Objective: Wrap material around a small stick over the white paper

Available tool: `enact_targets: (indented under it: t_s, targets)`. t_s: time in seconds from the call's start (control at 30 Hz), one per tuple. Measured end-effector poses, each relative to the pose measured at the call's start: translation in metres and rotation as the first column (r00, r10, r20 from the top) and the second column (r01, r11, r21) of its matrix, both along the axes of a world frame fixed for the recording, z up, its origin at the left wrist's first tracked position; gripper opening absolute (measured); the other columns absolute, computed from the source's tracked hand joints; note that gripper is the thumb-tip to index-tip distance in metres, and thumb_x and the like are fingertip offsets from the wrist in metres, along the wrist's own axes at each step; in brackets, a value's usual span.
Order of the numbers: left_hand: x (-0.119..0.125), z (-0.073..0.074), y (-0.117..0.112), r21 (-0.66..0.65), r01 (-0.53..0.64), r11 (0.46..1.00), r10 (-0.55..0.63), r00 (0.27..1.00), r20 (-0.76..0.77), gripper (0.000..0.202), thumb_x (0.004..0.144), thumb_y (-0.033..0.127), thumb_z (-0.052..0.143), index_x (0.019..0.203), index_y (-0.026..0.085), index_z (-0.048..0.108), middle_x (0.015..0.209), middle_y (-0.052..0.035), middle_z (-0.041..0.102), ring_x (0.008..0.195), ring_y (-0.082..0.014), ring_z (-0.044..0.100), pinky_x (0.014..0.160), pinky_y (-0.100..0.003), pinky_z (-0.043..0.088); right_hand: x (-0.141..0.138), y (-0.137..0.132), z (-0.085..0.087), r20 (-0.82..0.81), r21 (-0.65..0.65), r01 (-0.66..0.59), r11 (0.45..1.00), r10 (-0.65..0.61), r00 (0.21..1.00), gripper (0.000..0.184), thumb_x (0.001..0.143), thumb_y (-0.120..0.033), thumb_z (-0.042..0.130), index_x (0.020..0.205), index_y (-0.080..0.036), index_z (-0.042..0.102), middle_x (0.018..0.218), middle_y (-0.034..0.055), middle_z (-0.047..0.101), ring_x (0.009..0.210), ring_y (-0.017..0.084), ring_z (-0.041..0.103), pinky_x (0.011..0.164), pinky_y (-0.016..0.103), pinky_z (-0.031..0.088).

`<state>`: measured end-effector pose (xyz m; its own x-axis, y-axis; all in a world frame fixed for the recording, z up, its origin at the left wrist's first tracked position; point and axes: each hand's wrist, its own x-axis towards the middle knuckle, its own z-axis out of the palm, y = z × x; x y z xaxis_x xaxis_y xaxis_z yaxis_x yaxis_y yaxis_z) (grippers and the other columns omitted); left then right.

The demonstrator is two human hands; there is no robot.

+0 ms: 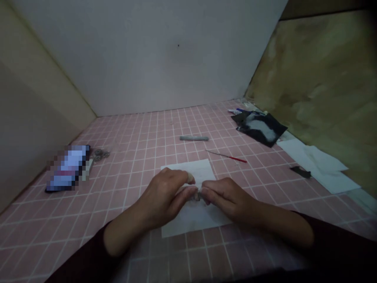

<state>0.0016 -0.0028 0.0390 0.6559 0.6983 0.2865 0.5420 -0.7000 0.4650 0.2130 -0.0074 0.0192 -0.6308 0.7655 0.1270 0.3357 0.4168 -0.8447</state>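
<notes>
My left hand (pixel 166 194) and my right hand (pixel 225 196) meet over a white sheet of paper (pixel 191 220) lying on the pink tiled surface (pixel 132 157). Both hands have their fingers pinched together on a small greyish object (pixel 196 195) held between the fingertips. The object is too small and too dim to name. Dark sleeves cover both forearms.
A grey stick (pixel 193 138) and a thin red-tipped rod (pixel 226 156) lie beyond the paper. A black pouch (pixel 260 126) and white sheets (pixel 321 165) with a small dark piece (pixel 299 171) sit at the right. A blurred phone-like item (pixel 69 167) and small round parts (pixel 100 154) lie left.
</notes>
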Motion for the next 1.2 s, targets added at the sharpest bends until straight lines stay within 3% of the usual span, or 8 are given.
enact_targets:
  t_s: [0.3, 0.63, 0.7, 0.8, 0.9, 1.0, 1.13, 1.2]
  targets:
    - [-0.001, 0.002, -0.004, -0.354, 0.132, 0.926, -0.133, 0.991, 0.023, 0.02, 0.095, 0.035, 0.045, 0.089, 0.017, 0.05, 0.08, 0.0004, 0.054, 0.07, -0.012, 0.049, 0.064, -0.025, 0.038, 0.003, -0.001, -0.003, -0.01, 0.184, -0.018, 0.983, 0.021, 1.0, 0.032, 0.098, -0.028, 0.037, 0.068, -0.017, 0.043, 0.062, -0.003, 0.044, 0.056, 0.009, 0.044, 0.056, 0.022, 0.033]
    - [-0.002, 0.002, -0.001, -0.438, 0.215, 0.873, -0.159, 0.974, 0.16, 0.021, 0.093, 0.036, 0.049, 0.092, 0.016, 0.054, 0.078, 0.0013, 0.052, 0.069, -0.0107, 0.048, 0.063, -0.023, 0.039, 0.004, -0.005, -0.008, 0.049, 0.383, -0.065, 0.921, 0.05, 0.998, 0.024, 0.095, -0.022, 0.038, 0.074, -0.017, 0.047, 0.066, -0.0006, 0.048, 0.061, 0.011, 0.045, 0.06, 0.025, 0.032]
    - [0.0, 0.0, -0.002, -0.366, 0.175, 0.914, -0.146, 0.984, 0.106, 0.022, 0.093, 0.036, 0.049, 0.089, 0.015, 0.054, 0.078, 0.0005, 0.053, 0.069, -0.0117, 0.049, 0.064, -0.024, 0.038, 0.003, -0.004, -0.007, 0.065, 0.324, -0.045, 0.945, 0.026, 0.998, 0.027, 0.096, -0.025, 0.037, 0.072, -0.017, 0.048, 0.066, -0.0004, 0.049, 0.06, 0.012, 0.045, 0.059, 0.026, 0.032]
    - [0.004, -0.006, -0.004, -0.143, 0.079, 0.987, -0.083, 0.996, -0.023, 0.019, 0.092, 0.031, 0.049, 0.083, 0.015, 0.052, 0.077, -0.0015, 0.054, 0.072, -0.0148, 0.049, 0.069, -0.029, 0.037, 0.001, -0.001, -0.006, 0.034, 0.038, 0.029, 0.999, -0.03, 0.999, 0.039, 0.098, -0.033, 0.034, 0.064, -0.017, 0.044, 0.059, -0.002, 0.046, 0.055, 0.01, 0.044, 0.055, 0.024, 0.033]
    - [0.007, -0.01, -0.005, -0.038, 0.035, 0.999, -0.038, 0.997, -0.07, 0.019, 0.091, 0.029, 0.048, 0.078, 0.015, 0.049, 0.074, -0.0015, 0.052, 0.071, -0.0156, 0.047, 0.071, -0.031, 0.036, 0.0, 0.0, -0.006, 0.017, -0.126, 0.044, 0.991, -0.042, 0.999, 0.044, 0.098, -0.037, 0.033, 0.059, -0.018, 0.042, 0.055, -0.0026, 0.044, 0.053, 0.01, 0.044, 0.053, 0.022, 0.033]
    - [0.003, -0.008, -0.002, -0.238, 0.051, 0.97, -0.048, 0.999, 0.019, 0.025, 0.091, 0.035, 0.05, 0.075, 0.015, 0.049, 0.068, 0.0016, 0.047, 0.064, -0.0124, 0.043, 0.063, -0.027, 0.035, 0.0, -0.002, -0.007, 0.074, 0.124, 0.041, 0.991, -0.05, 0.996, 0.037, 0.098, -0.03, 0.035, 0.064, -0.017, 0.044, 0.058, -0.0018, 0.046, 0.054, 0.01, 0.045, 0.054, 0.024, 0.033]
    - [-0.005, 0.0, 0.003, -0.614, 0.229, 0.755, -0.152, 0.973, 0.176, 0.03, 0.093, 0.042, 0.046, 0.082, 0.015, 0.053, 0.067, 0.0035, 0.045, 0.059, -0.0091, 0.04, 0.054, -0.021, 0.034, 0.0, -0.007, -0.007, 0.09, 0.57, -0.045, 0.821, -0.008, 0.996, 0.028, 0.093, -0.021, 0.04, 0.066, -0.017, 0.046, 0.061, 0.0009, 0.048, 0.056, 0.013, 0.042, 0.055, 0.028, 0.028]
    - [-0.003, -0.001, 0.002, -0.538, 0.194, 0.82, -0.134, 0.98, 0.148, 0.029, 0.092, 0.042, 0.048, 0.082, 0.015, 0.053, 0.069, 0.0027, 0.047, 0.06, -0.0097, 0.042, 0.056, -0.021, 0.035, 0.0, -0.006, -0.007, 0.063, 0.492, -0.01, 0.87, -0.024, 0.998, 0.03, 0.094, -0.023, 0.039, 0.065, -0.018, 0.045, 0.061, 0.0001, 0.047, 0.056, 0.013, 0.042, 0.055, 0.027, 0.029]
